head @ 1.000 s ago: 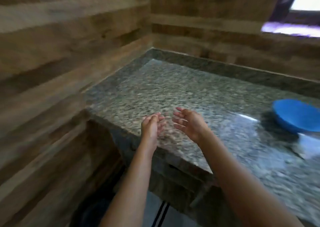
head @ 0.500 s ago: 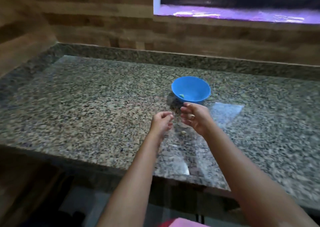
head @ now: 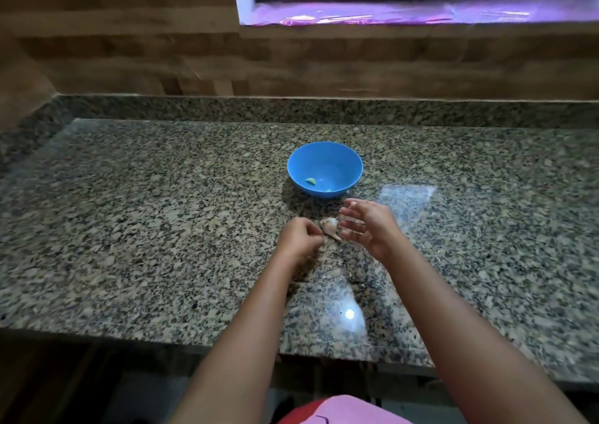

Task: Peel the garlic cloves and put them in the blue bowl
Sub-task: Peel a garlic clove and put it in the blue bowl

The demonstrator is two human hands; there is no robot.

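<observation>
One unpeeled garlic clove (head: 330,226) on granite countertop (head: 129,229), between both hands, long axis pointing toward the blue bowl (head: 325,168) (peeled clove inside). Left hand (head: 299,239) fingers curled, nearest, contact unclear; right hand (head: 368,224) fingers spread

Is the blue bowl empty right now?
Not empty: the upright blue bowl holds one pale peeled clove near its bottom, perhaps another at the front edge.

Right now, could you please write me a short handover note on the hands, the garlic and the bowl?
Left hand: fingers curled beside the garlic; whether it grips it is unclear.
Right hand: open, fingers spread, just right of the garlic.
Garlic: unpeeled, on the counter between the hands, in front of the bowl.
Done: one peeled clove lies in the bowl.
Left: peel this piece and drop its cloves in the bowl.
</observation>
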